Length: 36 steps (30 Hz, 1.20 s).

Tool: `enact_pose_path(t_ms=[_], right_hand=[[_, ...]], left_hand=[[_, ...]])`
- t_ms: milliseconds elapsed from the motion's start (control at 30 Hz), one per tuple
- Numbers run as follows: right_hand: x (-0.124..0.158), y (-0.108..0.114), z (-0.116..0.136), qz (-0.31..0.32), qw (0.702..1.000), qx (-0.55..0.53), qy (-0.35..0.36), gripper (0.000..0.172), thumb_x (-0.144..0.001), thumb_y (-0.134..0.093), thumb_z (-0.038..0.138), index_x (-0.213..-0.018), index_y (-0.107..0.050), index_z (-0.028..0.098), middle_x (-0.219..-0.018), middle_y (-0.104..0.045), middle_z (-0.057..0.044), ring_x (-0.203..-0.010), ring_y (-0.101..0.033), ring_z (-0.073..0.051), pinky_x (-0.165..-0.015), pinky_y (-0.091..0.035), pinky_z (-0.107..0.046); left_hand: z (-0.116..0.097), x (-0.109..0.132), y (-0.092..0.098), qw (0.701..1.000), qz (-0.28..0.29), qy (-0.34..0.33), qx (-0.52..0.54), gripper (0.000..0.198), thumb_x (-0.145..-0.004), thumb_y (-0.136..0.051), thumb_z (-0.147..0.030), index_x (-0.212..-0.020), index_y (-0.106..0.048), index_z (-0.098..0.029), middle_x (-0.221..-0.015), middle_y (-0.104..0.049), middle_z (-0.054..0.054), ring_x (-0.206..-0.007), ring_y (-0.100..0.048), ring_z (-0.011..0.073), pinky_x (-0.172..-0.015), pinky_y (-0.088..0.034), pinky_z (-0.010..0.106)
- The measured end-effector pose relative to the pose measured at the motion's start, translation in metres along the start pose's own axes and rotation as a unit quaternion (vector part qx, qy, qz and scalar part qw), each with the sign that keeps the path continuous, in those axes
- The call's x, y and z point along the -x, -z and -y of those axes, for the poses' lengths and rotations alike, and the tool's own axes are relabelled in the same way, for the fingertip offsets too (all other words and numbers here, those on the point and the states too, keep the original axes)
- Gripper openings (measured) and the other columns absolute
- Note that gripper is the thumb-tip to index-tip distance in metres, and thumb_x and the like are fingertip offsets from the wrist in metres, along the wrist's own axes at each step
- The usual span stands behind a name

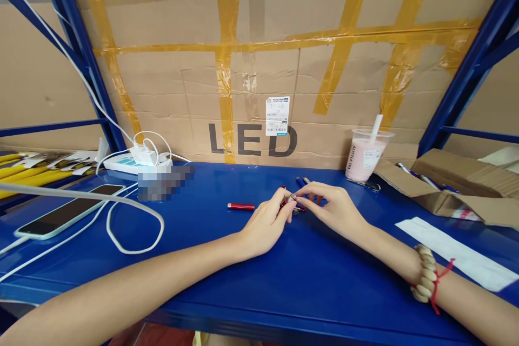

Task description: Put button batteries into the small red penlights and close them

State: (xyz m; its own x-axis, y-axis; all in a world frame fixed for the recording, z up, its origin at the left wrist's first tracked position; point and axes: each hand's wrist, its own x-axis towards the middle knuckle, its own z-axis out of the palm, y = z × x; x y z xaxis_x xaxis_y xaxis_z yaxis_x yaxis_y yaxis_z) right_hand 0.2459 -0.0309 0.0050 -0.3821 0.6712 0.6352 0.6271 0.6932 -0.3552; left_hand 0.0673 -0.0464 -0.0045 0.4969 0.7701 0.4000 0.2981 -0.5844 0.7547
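Observation:
My left hand [265,221] is closed, pinching a small round silver-rimmed part [292,198] between thumb and fingers. From the other side, the thumb and forefinger of my right hand [336,208] come together at the same part. Its full shape is hidden by the fingers. A slim red tube with a silver end [242,206] lies on the blue tabletop [259,281], left of my left hand. Just behind the fingers, blue pen-like pieces [300,181] lie partly covered. Small red and metal pieces [299,208] show between the hands, too covered to name.
A cup of pink drink with a straw [365,157] stands at the back right, near an opened cardboard box [446,189] and a white paper strip [458,251]. Leftward are a phone [68,213], a power strip [138,161] and loose white cables [158,230]. Cardboard [182,102] walls the back.

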Motion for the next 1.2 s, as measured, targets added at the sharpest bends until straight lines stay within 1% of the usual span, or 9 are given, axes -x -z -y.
enact_pose_path(t_ms=[233, 367, 500, 600, 733, 867, 933, 1067, 1200], right_hand=[[0.002, 0.000, -0.004, 0.014, 0.999, 0.031, 0.022, 0.012, -0.082, -0.054, 0.026, -0.082, -0.065, 0.020, -0.076, -0.064, 0.000, -0.057, -0.052, -0.010, -0.065, -0.044, -0.026], [0.003, 0.000, -0.005, 0.013, 0.999, 0.045, 0.027, 0.012, -0.082, -0.055, 0.027, -0.081, -0.065, 0.020, -0.074, -0.063, 0.000, -0.056, -0.052, -0.010, -0.070, -0.044, -0.027], [0.004, 0.000, -0.006, 0.017, 0.998, 0.051, 0.027, 0.014, -0.082, -0.054, 0.029, -0.082, -0.065, 0.021, -0.074, -0.062, 0.000, -0.058, -0.052, -0.010, -0.061, -0.043, -0.024], [0.004, 0.000, -0.005, 0.016, 0.998, 0.049, 0.023, 0.014, -0.082, -0.054, 0.029, -0.081, -0.066, 0.020, -0.074, -0.062, -0.001, -0.058, -0.052, -0.010, -0.054, -0.041, -0.022], [0.003, -0.002, 0.000, -0.017, 1.000, 0.015, -0.012, 0.016, -0.080, -0.055, 0.030, -0.080, -0.066, 0.018, -0.076, -0.063, -0.003, -0.057, -0.052, -0.010, -0.051, -0.041, -0.022], [0.002, -0.004, 0.003, -0.071, 0.992, -0.061, -0.079, 0.016, -0.078, -0.058, 0.030, -0.078, -0.065, 0.016, -0.076, -0.063, -0.004, -0.052, -0.051, -0.009, -0.049, -0.042, -0.022], [0.002, -0.005, 0.005, -0.081, 0.987, -0.102, -0.088, 0.016, -0.077, -0.059, 0.031, -0.077, -0.064, 0.016, -0.078, -0.063, -0.004, -0.050, -0.051, -0.008, -0.047, -0.042, -0.022], [0.002, -0.002, 0.007, -0.068, 0.984, -0.149, -0.069, 0.018, -0.075, -0.062, 0.033, -0.073, -0.065, 0.015, -0.080, -0.062, -0.004, -0.050, -0.052, -0.008, -0.046, -0.043, -0.022], [0.000, 0.001, 0.004, -0.013, 0.984, -0.159, -0.078, 0.017, -0.073, -0.064, 0.033, -0.072, -0.066, 0.016, -0.074, -0.061, -0.003, -0.053, -0.052, -0.009, -0.048, -0.043, -0.021]], left_hand=[[0.001, -0.002, -0.002, 1.000, 0.007, 0.002, 0.008, 0.017, -0.091, -0.033, -0.031, -0.084, -0.042, -0.019, -0.065, -0.047, -0.005, -0.061, -0.044, 0.0094, -0.061, -0.033, 0.021], [0.000, -0.003, -0.003, 1.000, -0.001, 0.002, 0.016, 0.017, -0.091, -0.034, -0.031, -0.084, -0.042, -0.018, -0.064, -0.047, -0.005, -0.060, -0.043, 0.0093, -0.061, -0.033, 0.021], [-0.001, -0.003, -0.003, 1.000, 0.000, 0.011, 0.015, 0.016, -0.090, -0.035, -0.030, -0.084, -0.042, -0.018, -0.063, -0.048, -0.005, -0.056, -0.042, 0.0085, -0.058, -0.033, 0.020], [0.000, -0.003, -0.003, 1.000, -0.005, 0.006, 0.013, 0.015, -0.090, -0.035, -0.030, -0.085, -0.042, -0.018, -0.063, -0.048, -0.005, -0.057, -0.044, 0.0083, -0.059, -0.033, 0.019], [0.003, -0.002, -0.002, 1.000, -0.008, 0.008, 0.000, 0.015, -0.091, -0.034, -0.030, -0.087, -0.043, -0.019, -0.064, -0.049, -0.006, -0.058, -0.045, 0.0085, -0.059, -0.034, 0.019], [0.003, -0.004, -0.001, 0.999, -0.033, 0.014, -0.022, 0.014, -0.090, -0.036, -0.025, -0.083, -0.046, -0.019, -0.070, -0.051, -0.004, -0.065, -0.048, 0.0095, -0.064, -0.035, 0.019], [0.003, -0.005, -0.001, 0.999, -0.040, 0.013, -0.024, 0.014, -0.088, -0.038, -0.024, -0.081, -0.048, -0.018, -0.073, -0.052, -0.003, -0.070, -0.050, 0.0104, -0.066, -0.036, 0.019], [0.005, -0.006, -0.001, 0.999, -0.034, 0.001, -0.019, 0.016, -0.088, -0.040, -0.024, -0.084, -0.054, -0.017, -0.075, -0.056, -0.002, -0.071, -0.053, 0.0114, -0.066, -0.038, 0.020], [0.008, -0.007, -0.002, 0.999, -0.037, -0.005, -0.032, 0.019, -0.087, -0.041, -0.025, -0.088, -0.058, -0.017, -0.077, -0.060, -0.001, -0.070, -0.054, 0.0117, -0.065, -0.039, 0.019]])
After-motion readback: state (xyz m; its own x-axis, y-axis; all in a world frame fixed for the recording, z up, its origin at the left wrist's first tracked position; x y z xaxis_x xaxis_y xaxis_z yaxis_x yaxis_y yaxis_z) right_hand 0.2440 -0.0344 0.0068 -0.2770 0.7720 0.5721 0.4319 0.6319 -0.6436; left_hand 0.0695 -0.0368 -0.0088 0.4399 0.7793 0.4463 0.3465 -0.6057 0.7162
